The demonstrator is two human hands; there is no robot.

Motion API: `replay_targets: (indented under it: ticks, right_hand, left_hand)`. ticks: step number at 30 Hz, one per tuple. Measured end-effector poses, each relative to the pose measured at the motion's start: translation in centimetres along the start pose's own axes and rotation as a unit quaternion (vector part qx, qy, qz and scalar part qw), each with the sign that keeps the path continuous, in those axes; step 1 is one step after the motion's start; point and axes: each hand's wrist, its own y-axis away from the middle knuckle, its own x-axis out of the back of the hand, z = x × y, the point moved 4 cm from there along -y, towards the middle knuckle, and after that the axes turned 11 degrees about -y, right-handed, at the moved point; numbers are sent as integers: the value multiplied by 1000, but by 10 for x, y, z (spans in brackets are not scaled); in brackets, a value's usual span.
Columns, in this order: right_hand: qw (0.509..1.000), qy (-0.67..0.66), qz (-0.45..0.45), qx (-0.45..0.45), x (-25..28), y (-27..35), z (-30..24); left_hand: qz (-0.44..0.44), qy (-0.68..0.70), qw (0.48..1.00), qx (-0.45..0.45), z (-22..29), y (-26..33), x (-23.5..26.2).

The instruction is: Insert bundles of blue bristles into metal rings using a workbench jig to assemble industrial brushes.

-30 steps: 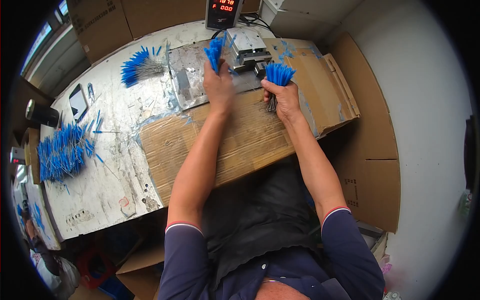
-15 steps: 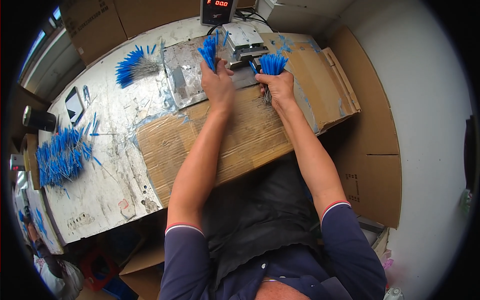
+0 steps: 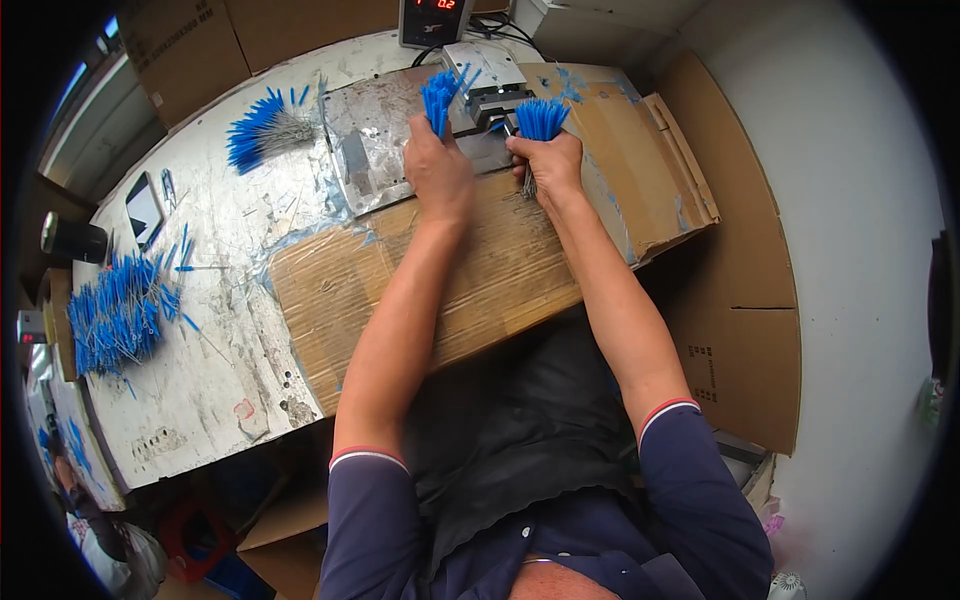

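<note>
My left hand (image 3: 438,175) is closed around a bundle of thin wires with blue plastic ends (image 3: 438,98); a few blue ends fan out toward the metal fixture (image 3: 496,104). Further right, my right hand (image 3: 556,165) grips a second bundle of blue-ended wires (image 3: 543,118). Its blue tips point up and its bare grey wires hang below the fist. A single blue piece juts from the thumb side of that hand, close to the fixture's front. My fingertips are partly hidden, and the left hand is slightly blurred.
A fanned pile of blue-ended wires (image 3: 262,130) lies left of the metal plate (image 3: 385,130), and a larger heap (image 3: 118,312) farther left. Also there are a phone (image 3: 145,210), a black cylinder (image 3: 74,238), cardboard (image 3: 430,290) under my forearms and a box with a lit red display (image 3: 432,22).
My left hand and its bundle have shifted slightly right, toward the fixture. My right hand has moved a little up and left. The red display's reading has changed.
</note>
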Motion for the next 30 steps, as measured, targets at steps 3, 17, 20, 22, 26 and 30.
replay_targets:
  ticks: [3, 17, 20, 22, 26, 30]
  right_hand:
    - [998, -60, -14, 13, 4, 2, 0]
    - [985, -150, -55, -68, 19, 12, 0]
    - [983, -164, -54, -59, 20, 13, 0]
    - [984, -162, -53, -51, 21, 13, 1]
    - [991, -106, -78, -37, 17, 17, 1]
    - [991, -104, -73, -41, 19, 14, 3]
  left_hand:
    - [-23, -55, 997, -50, 3, 2, -4]
    - [-63, -39, 994, -84, 0, 2, -12]
    - [-65, -43, 993, -93, 4, 3, -12]
    - [-66, -66, 987, -128, 6, 5, -12]
    - [-69, -73, 983, -154, 6, 7, -12]
    - [-70, -97, 974, -191, 8, 8, -12]
